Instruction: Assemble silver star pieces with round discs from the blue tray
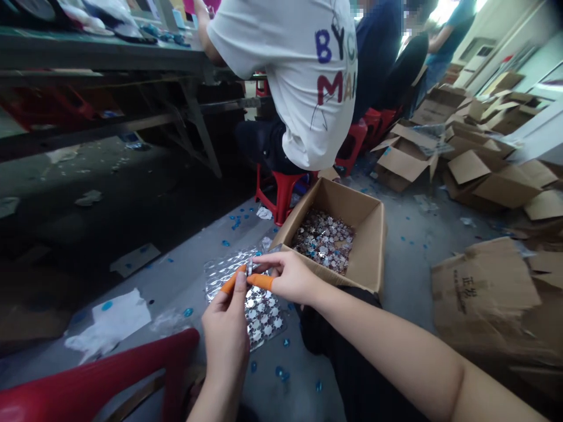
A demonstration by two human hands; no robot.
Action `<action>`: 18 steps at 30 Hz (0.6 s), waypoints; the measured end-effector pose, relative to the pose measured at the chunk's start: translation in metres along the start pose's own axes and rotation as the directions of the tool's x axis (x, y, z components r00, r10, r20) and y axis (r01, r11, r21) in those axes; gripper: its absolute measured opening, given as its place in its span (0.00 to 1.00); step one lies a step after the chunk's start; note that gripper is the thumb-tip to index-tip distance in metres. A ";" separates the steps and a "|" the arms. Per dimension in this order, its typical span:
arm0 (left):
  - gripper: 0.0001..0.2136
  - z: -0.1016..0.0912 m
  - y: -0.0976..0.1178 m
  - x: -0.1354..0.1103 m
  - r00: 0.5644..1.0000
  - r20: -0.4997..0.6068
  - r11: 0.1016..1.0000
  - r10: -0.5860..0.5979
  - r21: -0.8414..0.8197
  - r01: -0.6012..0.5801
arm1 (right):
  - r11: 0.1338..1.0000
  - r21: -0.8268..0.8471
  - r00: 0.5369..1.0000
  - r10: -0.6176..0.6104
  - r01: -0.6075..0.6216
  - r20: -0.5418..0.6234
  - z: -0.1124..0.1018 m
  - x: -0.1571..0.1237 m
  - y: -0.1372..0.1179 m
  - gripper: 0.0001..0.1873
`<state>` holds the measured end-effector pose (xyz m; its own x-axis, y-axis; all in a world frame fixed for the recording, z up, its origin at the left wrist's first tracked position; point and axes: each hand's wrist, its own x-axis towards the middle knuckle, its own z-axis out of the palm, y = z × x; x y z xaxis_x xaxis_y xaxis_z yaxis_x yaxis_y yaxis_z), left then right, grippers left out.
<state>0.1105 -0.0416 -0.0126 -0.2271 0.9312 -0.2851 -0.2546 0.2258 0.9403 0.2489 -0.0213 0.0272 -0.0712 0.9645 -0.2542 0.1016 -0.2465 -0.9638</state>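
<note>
Both hands meet above a clear plastic tray, each wearing orange finger covers. Between the fingertips is a small shiny metal piece, partly hidden by the fingers. My left hand is closed, pinching the piece from the left with thumb and forefinger. From the right, my right hand also closes on it. Silver flower-shaped metal pieces fill the near part of the tray. Just beyond my right hand stands a cardboard box, holding a heap of similar small metal pieces.
A person in a white shirt sits on a red stool behind the box, beside a workbench. Open cartons crowd the right side. A red chair is at lower left. Blue bits and paper litter the floor.
</note>
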 end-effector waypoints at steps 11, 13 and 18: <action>0.09 0.000 0.032 0.013 0.929 -0.015 0.843 -0.371 -0.424 0.330 | 0.999 -0.008 0.982 -0.051 0.051 -0.182 -0.066 0.016 0.003 0.33; 0.11 -0.005 0.040 0.014 0.893 -0.013 0.803 -0.450 -0.444 0.398 | 0.990 -0.129 0.957 0.011 -0.051 -0.288 -0.112 0.023 0.011 0.30; 0.14 -0.011 0.036 0.015 0.841 0.016 0.776 -0.541 -0.377 0.506 | 0.780 -0.360 0.799 0.279 -0.512 -0.532 -0.220 0.045 0.085 0.21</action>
<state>0.0878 -0.0230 0.0151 -0.0385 0.6651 -0.7458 -0.6668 0.5388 0.5149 0.4722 0.0220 -0.0482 0.4994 0.7526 -0.4292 0.4727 -0.6519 -0.5930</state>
